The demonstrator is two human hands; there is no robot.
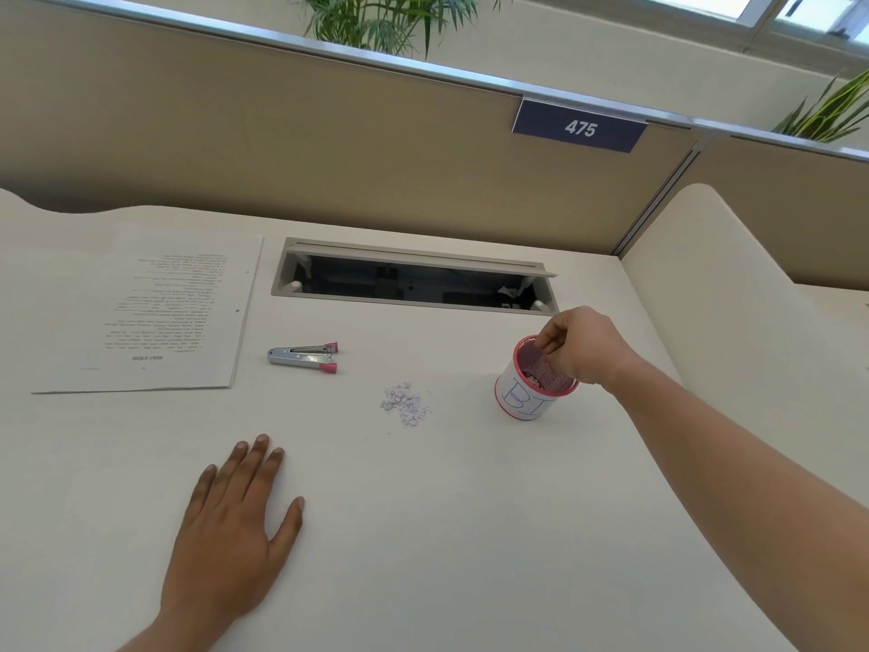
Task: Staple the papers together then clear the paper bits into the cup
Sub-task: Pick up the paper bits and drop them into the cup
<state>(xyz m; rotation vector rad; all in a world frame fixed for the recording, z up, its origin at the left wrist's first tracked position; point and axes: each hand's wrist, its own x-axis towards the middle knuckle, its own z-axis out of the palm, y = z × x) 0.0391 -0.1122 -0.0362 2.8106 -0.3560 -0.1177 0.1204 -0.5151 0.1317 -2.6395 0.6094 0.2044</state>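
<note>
Pale paper bits (405, 403) lie in a small heap near the middle of the desk (423, 534), so the clean-up is not finished. Just right of the heap stands the cup (522, 400), white with a red rim, and something pale shows inside it.

The right hand (580, 343) hangs over the cup's mouth with its fingertips bunched and dipped inside. I cannot tell if it holds any bits or none. The left hand (235, 524) lies flat on the desk by the near edge, fingers straight, holding nothing.

The stapler (303, 357) lies past the heap, toward the far edge, with no hand on it. The papers (141, 312) sit in a neat stack by the far left corner (two tiny dark marks by their right edge may be staples, but they are too small to be sure).

My guess is that the stapling is done and more pinches of bits are left to carry.
</note>
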